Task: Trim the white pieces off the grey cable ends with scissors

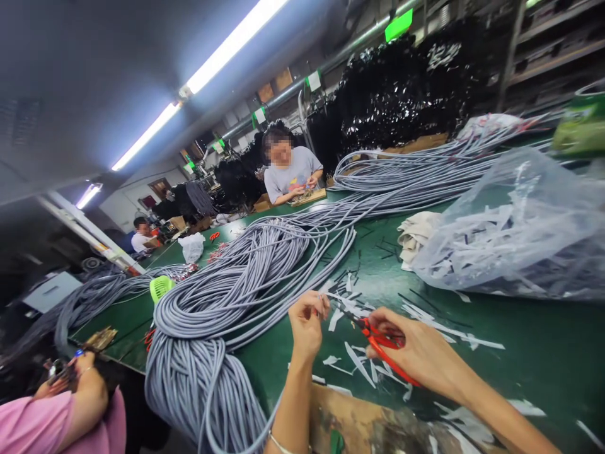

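Observation:
My right hand (401, 343) is wrapped around the handles of red-handled cutters (385, 356), whose dark jaws point left toward my other hand. My left hand (308, 318) is closed in a pinch at the end of a thin grey cable (333, 296), which reaches toward the jaws; the fingers hide much of it. Whether the jaws touch the cable is too blurred to tell. White cut strips (359, 364) and short dark pieces lie scattered below and around the cutters. A stained wooden board (347, 416) lies in front of me, under my forearms.
Big coils of grey cable (227, 284) cover the green table (534, 353) on the left and drape over its edge. A clear bag of white scraps (515, 233) stands right, beside a beige cloth (418, 236). Co-workers sit across the table and at lower left.

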The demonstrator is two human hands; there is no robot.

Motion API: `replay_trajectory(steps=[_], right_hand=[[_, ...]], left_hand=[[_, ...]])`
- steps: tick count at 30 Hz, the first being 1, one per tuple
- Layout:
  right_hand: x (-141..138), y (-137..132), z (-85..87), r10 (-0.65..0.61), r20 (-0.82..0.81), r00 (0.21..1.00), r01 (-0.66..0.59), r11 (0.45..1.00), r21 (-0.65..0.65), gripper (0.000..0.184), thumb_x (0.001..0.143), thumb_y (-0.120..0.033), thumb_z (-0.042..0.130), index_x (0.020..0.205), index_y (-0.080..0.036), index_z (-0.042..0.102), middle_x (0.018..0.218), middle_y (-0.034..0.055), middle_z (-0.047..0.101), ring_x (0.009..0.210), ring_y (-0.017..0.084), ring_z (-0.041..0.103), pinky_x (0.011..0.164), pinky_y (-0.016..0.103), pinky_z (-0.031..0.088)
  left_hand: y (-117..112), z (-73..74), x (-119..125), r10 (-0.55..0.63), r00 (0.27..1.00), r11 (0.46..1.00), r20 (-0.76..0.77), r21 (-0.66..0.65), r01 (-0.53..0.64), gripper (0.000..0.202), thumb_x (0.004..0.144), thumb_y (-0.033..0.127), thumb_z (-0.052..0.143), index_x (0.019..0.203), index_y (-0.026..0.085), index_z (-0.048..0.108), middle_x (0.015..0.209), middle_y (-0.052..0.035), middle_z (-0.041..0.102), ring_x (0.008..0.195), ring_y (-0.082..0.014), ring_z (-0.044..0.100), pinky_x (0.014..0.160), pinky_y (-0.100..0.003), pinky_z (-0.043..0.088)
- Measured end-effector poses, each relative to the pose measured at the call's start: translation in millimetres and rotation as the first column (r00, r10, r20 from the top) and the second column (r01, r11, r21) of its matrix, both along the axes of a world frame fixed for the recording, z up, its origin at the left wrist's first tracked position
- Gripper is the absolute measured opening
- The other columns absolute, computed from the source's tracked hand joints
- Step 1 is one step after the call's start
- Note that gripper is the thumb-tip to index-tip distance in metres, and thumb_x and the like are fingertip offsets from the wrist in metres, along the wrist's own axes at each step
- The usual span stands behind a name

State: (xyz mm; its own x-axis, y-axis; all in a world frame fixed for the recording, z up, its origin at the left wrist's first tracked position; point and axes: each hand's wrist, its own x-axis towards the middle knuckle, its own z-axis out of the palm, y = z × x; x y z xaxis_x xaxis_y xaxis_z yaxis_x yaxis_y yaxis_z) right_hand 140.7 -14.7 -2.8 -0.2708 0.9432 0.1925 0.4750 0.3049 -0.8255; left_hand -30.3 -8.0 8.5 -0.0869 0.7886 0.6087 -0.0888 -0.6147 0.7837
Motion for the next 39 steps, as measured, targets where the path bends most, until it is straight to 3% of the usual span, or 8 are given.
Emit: replay_trajectory(steps=[5, 8, 12, 18, 21, 27, 32, 39], right_hand=[[-1, -2, -0.8, -0.012, -0.043, 0.999, 0.012, 1.0, 0.008, 0.021, 0.056, -0.04, 0.061, 0.068, -0.026, 0.053, 0.07, -0.0015, 0.07, 0.072, 0.022, 0.067, 0.058, 0.027, 0.047], [-3, -1, -4.6, 0.004, -0.165, 0.986, -0.006, 1.0, -0.011, 0.024, 0.059, -0.045, 0.061, 0.064, -0.024, 0.051, 0.06, -0.0013, 0.064, 0.059, 0.018, 0.062, 0.054, 0.026, 0.046], [-10, 1, -9.8, -0.089, -0.407, 0.909, 0.04, 0.991, -0.126, 0.036, 0.054, -0.051, 0.066, 0.061, -0.021, 0.048, 0.054, -0.0011, 0.056, 0.048, 0.013, 0.051, 0.047, 0.023, 0.042], [-14, -6, -1.2, 0.042, -0.537, 0.843, -0.268, 0.898, -0.35, 0.037, 0.054, -0.049, 0.068, 0.068, -0.019, 0.053, 0.046, -0.0047, 0.048, 0.04, 0.01, 0.042, 0.039, 0.022, 0.036], [-15, -8, 0.3, 0.073, -0.543, 0.837, -0.312, 0.878, -0.362, 0.036, 0.054, -0.049, 0.067, 0.066, -0.017, 0.055, 0.044, -0.0042, 0.046, 0.04, 0.01, 0.04, 0.037, 0.022, 0.034], [-15, -3, -9.9, 0.108, -0.548, 0.83, -0.268, 0.938, -0.221, 0.032, 0.055, -0.044, 0.065, 0.071, -0.017, 0.062, 0.059, 0.0003, 0.056, 0.052, 0.014, 0.05, 0.052, 0.026, 0.045], [-13, -5, -6.1, 0.057, -0.441, 0.896, -0.124, 0.985, -0.124, 0.043, 0.062, -0.051, 0.059, 0.087, -0.017, 0.065, 0.069, 0.0027, 0.063, 0.062, 0.018, 0.059, 0.056, 0.026, 0.049], [-7, -7, -0.1, -0.123, -0.03, 0.992, 0.126, 0.976, 0.18, 0.038, 0.07, -0.058, 0.052, 0.071, -0.023, 0.066, 0.065, 0.0033, 0.068, 0.057, 0.02, 0.063, 0.05, 0.027, 0.046]], left_hand=[[-2, 0.1, -3, 0.029, 1.0, 0.999, -0.01, 0.041, -0.029, 0.038, 0.081, 0.039, 0.06, 0.054, 0.015, 0.046, 0.061, 0.0002, 0.049, 0.056, -0.0089, 0.044, 0.053, -0.021, 0.036], [-4, 1.8, -1, 0.036, 0.997, 0.999, -0.061, 0.041, -0.034, 0.039, 0.083, 0.036, 0.058, 0.052, 0.015, 0.045, 0.059, 0.0004, 0.048, 0.058, -0.0098, 0.047, 0.055, -0.021, 0.037], [-7, 3.0, 4, -0.004, 0.986, 1.0, -0.165, 0.002, 0.005, 0.043, 0.083, 0.037, 0.054, 0.048, 0.015, 0.045, 0.058, -0.001, 0.05, 0.06, -0.0115, 0.05, 0.057, -0.023, 0.039], [-11, -0.9, 13, -0.104, 0.946, 0.994, -0.308, -0.054, 0.091, 0.041, 0.082, 0.034, 0.051, 0.046, 0.015, 0.048, 0.057, -0.0027, 0.053, 0.054, -0.011, 0.048, 0.052, -0.023, 0.037], [-12, -2.1, 15, -0.116, 0.943, 0.993, -0.311, -0.05, 0.106, 0.04, 0.082, 0.034, 0.052, 0.046, 0.014, 0.05, 0.058, -0.0031, 0.054, 0.052, -0.0106, 0.047, 0.05, -0.022, 0.036], [-10, 0.6, 11, -0.066, 0.978, 0.997, -0.2, -0.063, 0.054, 0.047, 0.083, 0.045, 0.052, 0.047, 0.015, 0.046, 0.057, -0.0022, 0.05, 0.055, -0.0119, 0.048, 0.055, -0.024, 0.039], [-8, 0.8, 8, -0.009, 0.987, 1.0, -0.159, -0.001, 0.009, 0.044, 0.085, 0.039, 0.051, 0.049, 0.015, 0.046, 0.058, -0.0017, 0.05, 0.058, -0.0118, 0.05, 0.058, -0.024, 0.04], [-11, 2.4, 8, 0.089, 0.956, 0.99, -0.281, 0.13, -0.054, 0.034, 0.082, 0.016, 0.044, 0.049, 0.015, 0.052, 0.061, -0.002, 0.056, 0.058, -0.0108, 0.054, 0.056, -0.021, 0.042]])
